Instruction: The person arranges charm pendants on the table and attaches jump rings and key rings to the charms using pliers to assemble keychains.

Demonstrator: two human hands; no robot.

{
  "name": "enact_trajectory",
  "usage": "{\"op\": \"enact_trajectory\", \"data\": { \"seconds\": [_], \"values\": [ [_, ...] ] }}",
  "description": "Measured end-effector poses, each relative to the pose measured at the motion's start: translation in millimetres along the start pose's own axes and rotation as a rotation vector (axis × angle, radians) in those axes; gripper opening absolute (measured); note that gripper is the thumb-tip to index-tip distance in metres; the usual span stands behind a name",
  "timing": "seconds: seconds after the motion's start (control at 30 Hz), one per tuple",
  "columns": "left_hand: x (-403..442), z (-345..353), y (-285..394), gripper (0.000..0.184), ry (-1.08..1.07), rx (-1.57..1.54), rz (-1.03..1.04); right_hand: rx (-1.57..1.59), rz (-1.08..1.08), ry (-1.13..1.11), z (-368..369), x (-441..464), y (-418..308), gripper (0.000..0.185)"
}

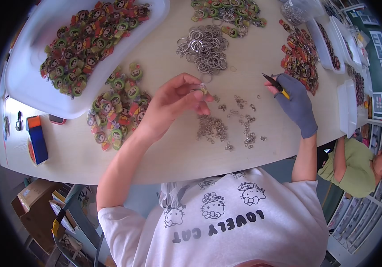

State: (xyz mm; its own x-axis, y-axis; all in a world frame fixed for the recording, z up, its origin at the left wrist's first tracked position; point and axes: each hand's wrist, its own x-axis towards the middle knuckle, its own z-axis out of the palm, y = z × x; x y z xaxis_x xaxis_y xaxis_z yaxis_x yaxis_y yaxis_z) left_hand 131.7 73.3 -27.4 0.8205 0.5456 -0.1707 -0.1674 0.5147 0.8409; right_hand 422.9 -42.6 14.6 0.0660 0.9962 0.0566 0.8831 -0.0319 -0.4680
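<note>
My left hand (177,100), bare, is raised over the middle of the table and pinches a small greenish piece (202,88), mostly covered by the fingertips. My right hand (295,102), in a grey fingerless glove, is wrapped around small pliers (281,88) with yellow and black handles; their dark pointed tip faces up and left. Between the hands lie loose small metal rings and clasps (212,128). Beyond them is a heap of silver key rings (204,46). Left of my left forearm sits a pile of green and red cartoon charms (115,109).
A white tray (22,84) of charms stands at the far left, near a blue and orange tape dispenser (37,138). More charms with rings (231,13) lie at the back, and red ones (300,58) at right. White bins (345,107) line the right edge; another person (355,164) sits beyond.
</note>
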Motion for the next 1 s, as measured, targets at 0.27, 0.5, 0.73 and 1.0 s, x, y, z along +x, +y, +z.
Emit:
{"op": "enact_trajectory", "data": {
  "seconds": [0.27, 0.5, 0.73, 1.0],
  "values": [
    [0.8, 3.8, -2.1, 0.016, 0.041, 0.039, 0.033, -0.240, 0.078, 0.182, 33.2, -25.1, -18.7, 0.026],
    [0.6, 5.0, -5.7, 0.017, 0.044, 0.048, 0.024, -0.226, 0.001, 0.186, 40.0, -19.2, -21.5, 0.023],
    [0.1, 6.2, -6.1, 0.018, 0.029, 0.050, 0.038, -0.089, 0.082, 0.170, 34.6, -16.3, -22.0, 0.024],
    [1.4, 5.5, -10.4, 0.020, 0.013, 0.038, 0.062, 0.082, 0.089, 0.101, 32.0, -10.7, -27.4, 0.020]
  ]
}}
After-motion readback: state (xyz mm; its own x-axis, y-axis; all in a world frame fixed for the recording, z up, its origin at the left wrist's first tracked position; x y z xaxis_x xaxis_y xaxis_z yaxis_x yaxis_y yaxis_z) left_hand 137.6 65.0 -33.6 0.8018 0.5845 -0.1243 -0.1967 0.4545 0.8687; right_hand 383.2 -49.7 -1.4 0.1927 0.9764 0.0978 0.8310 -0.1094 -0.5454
